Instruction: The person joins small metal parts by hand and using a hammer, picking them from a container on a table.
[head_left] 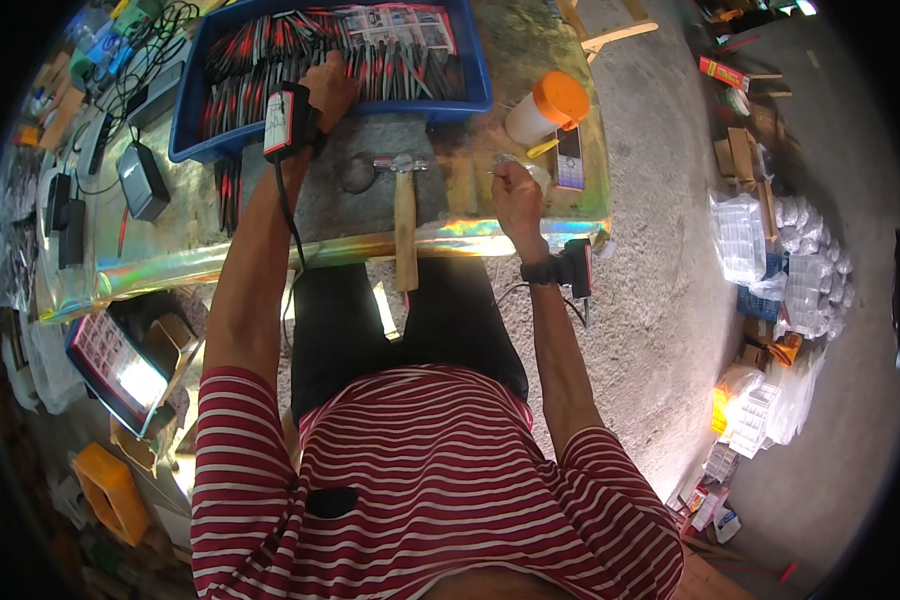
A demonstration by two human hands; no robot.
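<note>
My left hand [332, 86] reaches into a blue plastic bin [180, 140], its fingers curled down among rows of slim grey, black and red pieces [270, 85]. What lies in those fingers is hidden. Over the table's right part, my right hand [518, 205] is closed in a pinch; something tiny and shiny shows at its fingertips, too small to name. Between my arms lies a hammer [406, 215], its metal head on a dark plate [355, 140] and its wooden handle sticking out past the table edge.
Right of the bin lies a white jar with an orange lid [558, 100], by a small box [570, 160]. More slim pieces [228, 195] sit below the bin. A black device [142, 182] and cables are at left. Plastic-wrapped packs [810, 270] stand on the floor.
</note>
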